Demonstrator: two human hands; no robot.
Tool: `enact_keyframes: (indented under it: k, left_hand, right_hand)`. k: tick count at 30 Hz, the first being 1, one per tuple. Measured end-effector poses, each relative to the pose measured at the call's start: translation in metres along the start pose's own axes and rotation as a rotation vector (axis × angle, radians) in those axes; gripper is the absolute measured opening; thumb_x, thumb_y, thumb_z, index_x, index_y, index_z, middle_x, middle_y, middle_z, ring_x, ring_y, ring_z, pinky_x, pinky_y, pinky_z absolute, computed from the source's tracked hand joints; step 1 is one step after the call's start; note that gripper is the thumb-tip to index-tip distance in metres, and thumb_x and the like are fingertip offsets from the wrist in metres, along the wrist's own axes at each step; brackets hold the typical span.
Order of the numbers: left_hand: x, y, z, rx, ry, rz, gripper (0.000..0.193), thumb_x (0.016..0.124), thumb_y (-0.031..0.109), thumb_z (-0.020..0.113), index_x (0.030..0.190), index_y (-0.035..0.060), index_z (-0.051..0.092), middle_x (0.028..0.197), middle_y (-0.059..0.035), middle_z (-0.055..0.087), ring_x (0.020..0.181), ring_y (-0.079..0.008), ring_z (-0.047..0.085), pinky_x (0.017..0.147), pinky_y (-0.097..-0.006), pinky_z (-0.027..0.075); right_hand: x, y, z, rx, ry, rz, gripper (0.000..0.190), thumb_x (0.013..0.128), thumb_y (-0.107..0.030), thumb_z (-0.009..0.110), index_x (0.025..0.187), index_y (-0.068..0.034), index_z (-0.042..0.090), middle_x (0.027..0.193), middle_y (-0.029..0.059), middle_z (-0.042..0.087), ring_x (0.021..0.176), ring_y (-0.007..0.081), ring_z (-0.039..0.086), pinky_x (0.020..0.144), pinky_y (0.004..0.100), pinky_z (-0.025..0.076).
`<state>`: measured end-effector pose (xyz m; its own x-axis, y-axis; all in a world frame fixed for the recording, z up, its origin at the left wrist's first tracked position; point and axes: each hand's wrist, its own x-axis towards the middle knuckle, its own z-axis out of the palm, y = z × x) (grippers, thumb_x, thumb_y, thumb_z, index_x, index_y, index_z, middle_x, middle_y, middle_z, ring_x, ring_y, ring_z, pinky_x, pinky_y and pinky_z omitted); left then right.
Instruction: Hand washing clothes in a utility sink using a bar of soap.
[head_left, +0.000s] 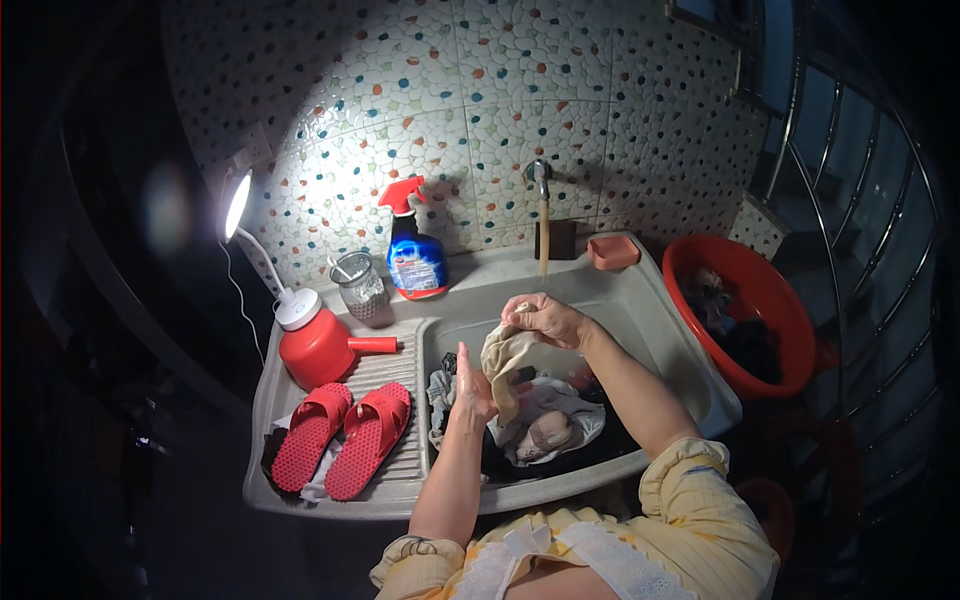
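My right hand (551, 321) is raised over the sink basin (660, 352), pinching the top of a wet cream cloth item (506, 360) that hangs down. Beside its lower part is my left hand (476, 390), fingers extended and apart, palm towards the cloth; whether the palm touches it I cannot tell. Below both hands lie white and grey garments (577, 412), with a beige bundled cloth (546, 433) on top and dark fabric around them. A hose-like tan spout or stream (544, 240) hangs from the wall tap (538, 171) behind my right hand.
On the ribbed drainboard (409, 330) are red slippers (371, 442) and a red dipper (319, 349) under a lit lamp (298, 307). A spray bottle (416, 259), a glass jar (360, 285) and a pink soap dish (613, 253) line the back ledge. A red tub (795, 330) holds clothes at right.
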<state>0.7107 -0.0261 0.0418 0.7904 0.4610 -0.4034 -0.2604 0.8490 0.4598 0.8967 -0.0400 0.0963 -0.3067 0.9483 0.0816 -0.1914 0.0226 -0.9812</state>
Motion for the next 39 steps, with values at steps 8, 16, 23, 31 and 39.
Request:
enact_keyframes:
  k: [8,16,23,31,39]
  left_hand:
    - [0.038,-0.003,-0.033,-0.103,-0.099,0.339,0.043,0.089,0.046,0.045,0.108,0.0084,0.053,0.087,-0.0083,0.060,0.066,-0.0210,0.060,0.049,-0.0307,0.047]
    - [0.062,-0.037,-0.025,-0.562,-1.021,0.959,0.030,0.092,0.036,0.040,0.099,0.0104,0.054,0.092,-0.0049,0.058,0.086,-0.0176,0.055,0.076,-0.0318,0.044]
    - [0.073,-0.025,-0.061,-0.275,-0.035,0.469,0.034,0.092,0.040,0.038,0.107,0.0134,0.052,0.097,-0.0029,0.055,0.089,-0.0170,0.054,0.075,-0.0291,0.044]
    - [0.076,-0.032,-0.096,-0.480,-0.692,0.893,0.020,0.093,0.026,0.040,0.096,0.0120,0.053,0.088,-0.0019,0.055,0.077,-0.0137,0.053,0.071,-0.0278,0.045]
    - [0.093,-0.035,-0.069,-0.417,-0.252,0.707,0.026,0.091,0.027,0.041,0.071,0.0164,0.054,0.077,0.0024,0.055,0.074,-0.0090,0.052,0.064,-0.0258,0.043]
  right_hand:
    - [0.009,0.043,-0.010,-0.050,0.373,0.028,0.019,0.079,-0.002,0.052,0.097,-0.002,0.059,0.091,0.0075,0.060,0.075,0.0139,0.060,0.065,0.0270,0.051]
    - [0.012,0.074,0.125,-1.328,0.407,-0.742,0.016,0.073,-0.018,0.053,0.065,-0.006,0.060,0.062,0.0141,0.058,0.054,0.0312,0.057,0.054,0.0408,0.046]
    - [0.062,0.095,0.059,-1.299,0.747,-0.057,0.035,0.080,-0.034,0.052,0.062,-0.006,0.063,0.069,0.0170,0.063,0.064,0.0328,0.062,0.059,0.0431,0.050]
    - [0.040,0.108,0.115,-1.173,0.602,-0.460,0.026,0.075,-0.027,0.053,0.064,-0.005,0.061,0.064,0.0172,0.060,0.058,0.0349,0.059,0.057,0.0438,0.048]
    - [0.044,0.121,0.066,-1.279,0.628,-0.436,0.021,0.070,-0.025,0.055,0.067,-0.006,0.060,0.063,0.0160,0.060,0.055,0.0361,0.057,0.055,0.0434,0.048]
